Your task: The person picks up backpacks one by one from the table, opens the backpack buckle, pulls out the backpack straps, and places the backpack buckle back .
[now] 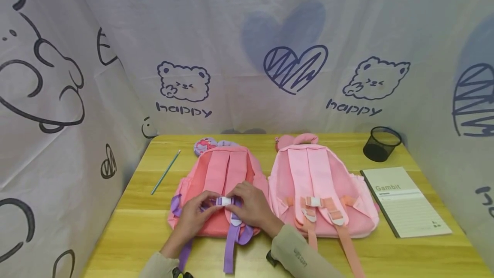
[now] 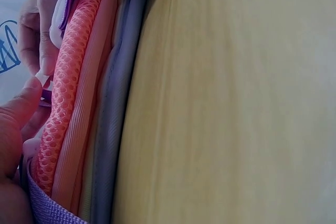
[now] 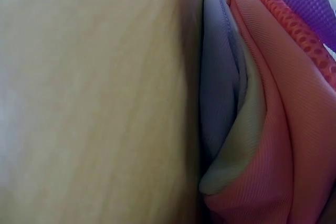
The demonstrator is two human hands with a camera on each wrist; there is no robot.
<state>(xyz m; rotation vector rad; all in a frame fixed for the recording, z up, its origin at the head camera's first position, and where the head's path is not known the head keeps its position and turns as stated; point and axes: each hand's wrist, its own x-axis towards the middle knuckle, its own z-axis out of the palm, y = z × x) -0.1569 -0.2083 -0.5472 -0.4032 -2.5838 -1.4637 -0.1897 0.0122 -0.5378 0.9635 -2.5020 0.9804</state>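
Observation:
A coral-pink backpack (image 1: 200, 222) lies on the table, its shoulder straps facing up. Over it, my left hand (image 1: 193, 216) and right hand (image 1: 252, 203) meet at a white plastic buckle (image 1: 225, 201) on a purple chest strap. Thumb and fingers of each hand pinch one side of the buckle; whether its halves are fully joined is hidden. The left wrist view shows the left thumb (image 2: 23, 100) at the small white buckle, beside the backpack's mesh edge (image 2: 73, 61). Only the backpack's side (image 3: 262, 129) and a purple strap (image 3: 307, 3) appear in the right wrist view.
A lighter pink backpack (image 1: 278, 209) with orange straps lies directly to the right. Farther right are a notebook (image 1: 409, 209) and a black mesh pen holder (image 1: 380, 147). A pencil (image 1: 166, 172) lies at left. Printed cloth (image 1: 231, 76) walls the table's back and sides.

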